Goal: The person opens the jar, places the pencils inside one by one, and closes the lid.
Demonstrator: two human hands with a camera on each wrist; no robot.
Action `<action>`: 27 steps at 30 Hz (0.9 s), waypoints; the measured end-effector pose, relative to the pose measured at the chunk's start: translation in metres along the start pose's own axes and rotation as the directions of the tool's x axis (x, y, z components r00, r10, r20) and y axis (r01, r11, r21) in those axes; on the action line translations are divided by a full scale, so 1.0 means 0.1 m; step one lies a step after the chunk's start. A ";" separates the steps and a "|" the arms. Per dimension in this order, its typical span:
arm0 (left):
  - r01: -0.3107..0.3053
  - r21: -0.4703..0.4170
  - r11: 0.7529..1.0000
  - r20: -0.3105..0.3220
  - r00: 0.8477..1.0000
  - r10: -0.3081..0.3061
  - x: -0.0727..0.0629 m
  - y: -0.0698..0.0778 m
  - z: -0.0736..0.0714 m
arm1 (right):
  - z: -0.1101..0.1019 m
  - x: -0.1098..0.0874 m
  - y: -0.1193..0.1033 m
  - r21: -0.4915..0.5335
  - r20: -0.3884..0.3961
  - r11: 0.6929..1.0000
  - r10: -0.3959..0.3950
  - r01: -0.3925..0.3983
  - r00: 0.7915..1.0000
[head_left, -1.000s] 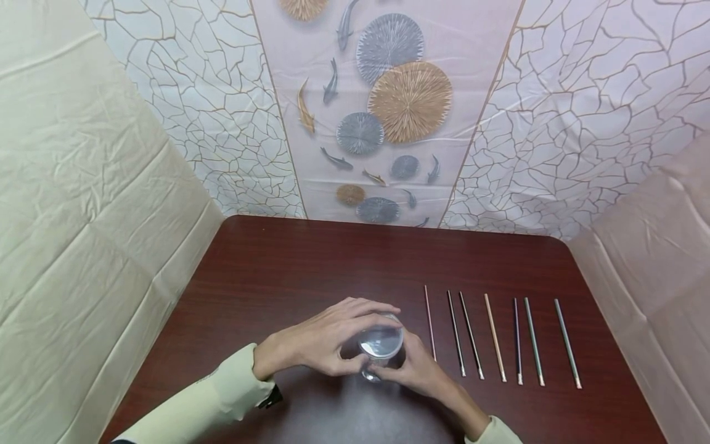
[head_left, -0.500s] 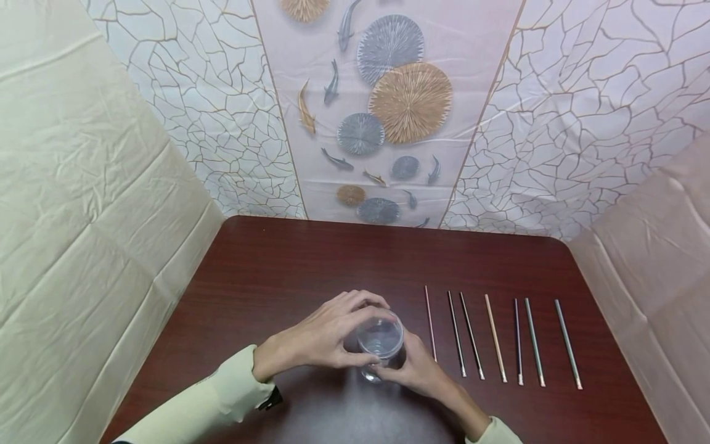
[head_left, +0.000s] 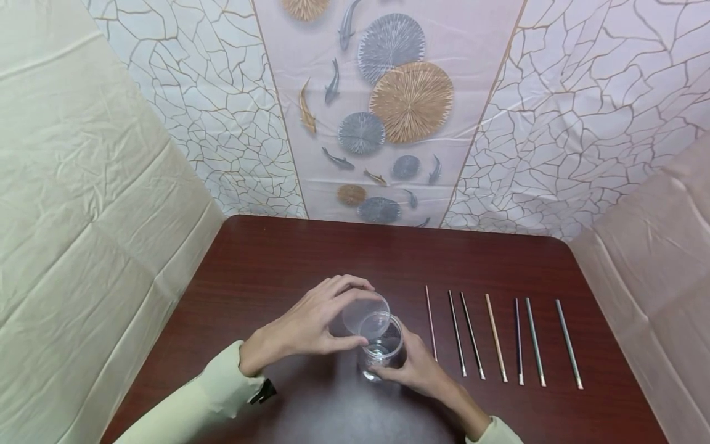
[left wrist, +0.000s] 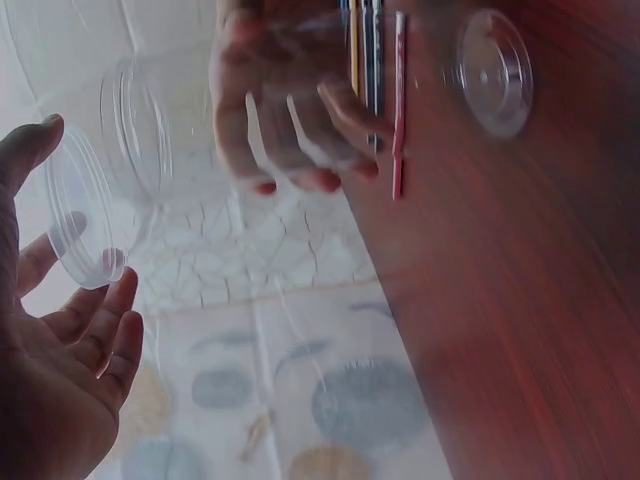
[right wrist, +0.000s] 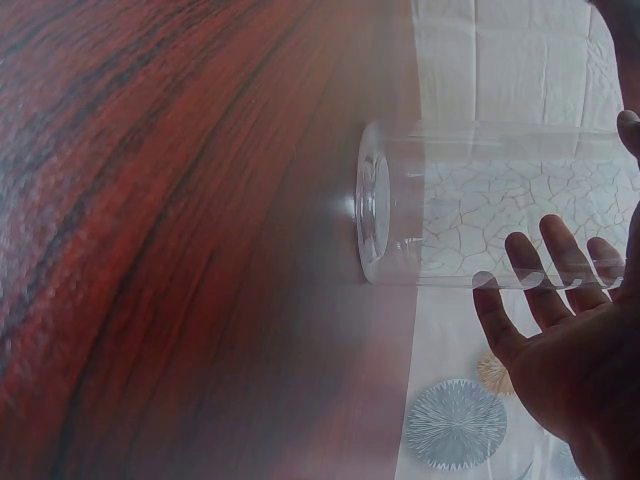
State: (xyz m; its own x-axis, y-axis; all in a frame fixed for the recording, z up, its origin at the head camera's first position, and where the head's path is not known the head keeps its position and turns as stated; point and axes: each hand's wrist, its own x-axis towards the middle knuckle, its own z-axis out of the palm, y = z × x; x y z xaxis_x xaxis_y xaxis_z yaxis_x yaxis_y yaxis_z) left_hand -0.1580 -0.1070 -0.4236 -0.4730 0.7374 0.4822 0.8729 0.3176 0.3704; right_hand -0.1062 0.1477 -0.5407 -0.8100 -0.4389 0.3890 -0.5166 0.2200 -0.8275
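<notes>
The table [head_left: 288, 265] is dark red-brown with long wood lines and rounded back corners, and a pale shine shows on its near part. Behind it hangs a white back cloth [head_left: 222, 123] with thin brown cracks drawn all over. Down its middle runs a light pink strip [head_left: 322, 179] with little fish and round shapes in grey and gold. Plain cream cloth, full of creases, makes the left wall [head_left: 111, 185] and the right wall [head_left: 649, 265]. The clear jar [head_left: 379, 351] is near the front of the table, around the middle. It is upright: its long way goes up and down, with the mouth at the top and the round bottom low at the table. The right hand [head_left: 413, 370] grips the jar from the side, its fingers bent around it. The left hand [head_left: 316, 320] pinches the clear lid [head_left: 355, 317] by its edge, with the thumb on one side and fingers on the other. The lid is off and tilted, just beside and above the mouth. To the right of the jar, seven thin sticks [head_left: 495, 336] lie in a row, apart from each other, all pointing nearly straight toward the back. Both sleeves [head_left: 222, 382] are pale yellow-green.
</notes>
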 end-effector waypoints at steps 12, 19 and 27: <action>0.191 0.047 0.980 -0.039 0.981 -0.190 -0.33 -0.35 -0.09 | 0.00 0.00 0.00 0.021 0.002 0.999 0.025 -0.025 1.000; 0.259 0.101 0.961 -0.033 0.966 -0.257 -0.54 -0.59 0.06 | 0.01 0.00 0.00 -0.004 -0.015 1.000 -0.011 0.011 1.000; 0.339 0.150 0.929 -0.029 0.941 -0.338 -0.81 -0.91 0.29 | 0.01 0.00 -0.01 0.002 -0.011 1.000 0.008 -0.008 1.000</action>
State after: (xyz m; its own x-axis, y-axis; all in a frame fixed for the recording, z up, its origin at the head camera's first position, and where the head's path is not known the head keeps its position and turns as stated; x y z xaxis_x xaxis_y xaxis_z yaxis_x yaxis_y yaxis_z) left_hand -0.1959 -0.1782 -0.5192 -0.7436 0.5691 0.3511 0.6687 0.6343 0.3881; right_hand -0.1054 0.1464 -0.5399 -0.8173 -0.4272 0.3867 -0.5094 0.2222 -0.8313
